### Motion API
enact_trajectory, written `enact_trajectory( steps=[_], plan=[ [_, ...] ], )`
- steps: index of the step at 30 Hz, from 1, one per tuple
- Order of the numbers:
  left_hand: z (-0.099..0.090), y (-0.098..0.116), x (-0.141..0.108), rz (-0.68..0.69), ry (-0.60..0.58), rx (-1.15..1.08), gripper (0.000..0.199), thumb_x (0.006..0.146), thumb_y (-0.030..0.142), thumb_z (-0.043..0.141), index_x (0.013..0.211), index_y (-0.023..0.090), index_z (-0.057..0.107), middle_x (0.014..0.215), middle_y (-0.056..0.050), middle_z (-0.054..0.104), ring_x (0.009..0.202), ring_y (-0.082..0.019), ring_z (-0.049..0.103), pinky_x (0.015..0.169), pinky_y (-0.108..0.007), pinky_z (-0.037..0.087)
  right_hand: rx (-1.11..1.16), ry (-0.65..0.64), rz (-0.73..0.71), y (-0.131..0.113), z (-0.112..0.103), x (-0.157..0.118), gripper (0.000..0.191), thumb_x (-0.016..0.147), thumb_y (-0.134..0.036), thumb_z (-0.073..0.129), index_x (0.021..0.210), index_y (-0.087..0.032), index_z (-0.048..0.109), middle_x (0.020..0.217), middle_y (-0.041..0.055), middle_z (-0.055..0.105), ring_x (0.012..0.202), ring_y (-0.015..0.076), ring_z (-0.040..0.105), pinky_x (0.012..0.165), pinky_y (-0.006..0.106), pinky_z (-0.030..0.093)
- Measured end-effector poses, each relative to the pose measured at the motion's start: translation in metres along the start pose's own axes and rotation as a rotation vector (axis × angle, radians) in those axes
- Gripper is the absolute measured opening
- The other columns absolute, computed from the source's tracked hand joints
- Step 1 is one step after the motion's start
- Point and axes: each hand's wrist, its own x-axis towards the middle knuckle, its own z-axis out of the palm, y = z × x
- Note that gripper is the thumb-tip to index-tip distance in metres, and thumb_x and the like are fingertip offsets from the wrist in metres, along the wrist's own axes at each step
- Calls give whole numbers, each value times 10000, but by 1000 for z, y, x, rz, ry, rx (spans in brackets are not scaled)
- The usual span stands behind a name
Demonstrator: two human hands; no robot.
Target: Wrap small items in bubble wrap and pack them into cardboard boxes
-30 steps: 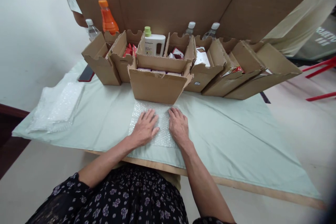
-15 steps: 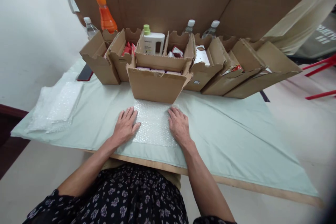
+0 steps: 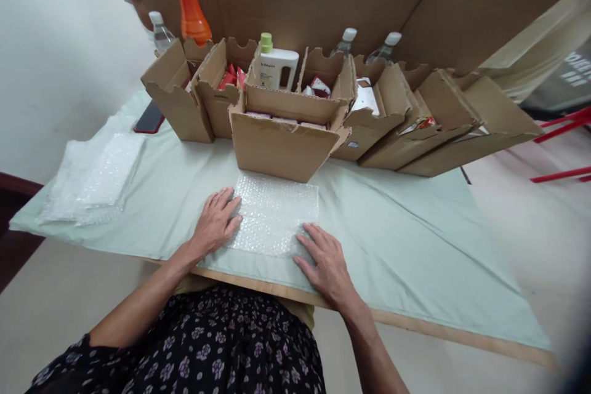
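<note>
A sheet of bubble wrap [image 3: 272, 215] lies flat on the pale green cloth [image 3: 415, 246] in front of me. My left hand [image 3: 216, 221] rests on its left edge, fingers stretched out and slightly apart. At the sheet's lower right corner is my right hand [image 3: 325, 261], fingers spread, the fingertips over the edge of the wrap. Neither hand grips anything. Just beyond the sheet stands an open cardboard box [image 3: 281, 148] with purple-edged packs partly visible inside.
More bubble wrap [image 3: 99, 175] is stacked at the left, near a phone [image 3: 150, 118]. Behind are several cardboard bins [image 3: 184, 98], a white detergent bottle [image 3: 277, 68], an orange bottle [image 3: 194, 15] and clear bottles. Red stool legs [image 3: 561, 177] show at right.
My right hand has slid down along the sheet's right edge toward me, and its fingers have spread. My left hand stays on the left edge. The view has shifted slightly.
</note>
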Motion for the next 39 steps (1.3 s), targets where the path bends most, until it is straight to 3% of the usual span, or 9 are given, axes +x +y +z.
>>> enact_trajectory(
  steps=[4,9,13,18,22,26,32,39],
  plan=[
    [-1,-6,-2,27,17,-92,433,967,309,505,1361,168,617,1580,-177,491,1481,-346,441,1216,-607,342,-29,132,-25,-6,8,14,223,987,-195,564,1136,-208,729,1321,119,718,1268,315,634,970,479,523],
    [-9,-26,-10,18,-22,-296,439,970,176,422,1348,229,638,1555,-109,534,1473,-280,464,1226,-569,370,204,238,-29,-12,0,21,195,994,-187,562,1091,-227,726,1078,68,800,1038,240,737,896,419,569],
    [-21,-35,-19,10,-57,-387,548,917,68,397,1376,267,621,1571,-75,519,1494,-252,438,1233,-560,372,390,173,84,-19,-17,23,187,987,-221,576,1075,-253,737,1035,44,805,972,214,754,878,385,601],
    [-34,-23,-23,46,-129,-484,501,897,146,537,1377,266,619,1608,-74,479,1531,-272,385,1248,-545,358,548,87,210,-21,-28,31,170,981,-296,586,1010,-243,744,1015,42,803,944,203,764,891,348,615],
    [-32,-14,-18,-33,-62,-568,209,945,294,585,1077,226,731,1421,-106,660,1426,-280,530,1192,-555,437,589,-1,288,-18,-28,35,182,938,-359,634,1030,-244,740,1044,50,799,985,227,761,921,378,614],
    [-29,-12,-14,-80,8,-593,183,936,340,605,924,218,742,1277,-116,740,1346,-285,602,1144,-548,487,661,-74,347,-13,-25,33,346,890,-346,674,1221,-242,676,1142,81,786,1073,256,749,1015,447,583],
    [-29,-8,-11,-147,52,-526,237,939,341,579,783,224,713,1160,-91,774,1270,-274,642,1101,-489,521,655,-34,391,-5,-24,28,409,870,-334,677,1265,-235,657,1142,90,777,1066,259,746,992,422,584],
    [-21,-6,-3,-162,124,-382,199,923,334,582,805,227,701,1060,-80,779,1139,-268,679,1036,-482,539,713,71,540,2,-15,43,293,881,-456,626,982,-203,733,925,71,783,804,228,736,779,355,588]
  ],
)
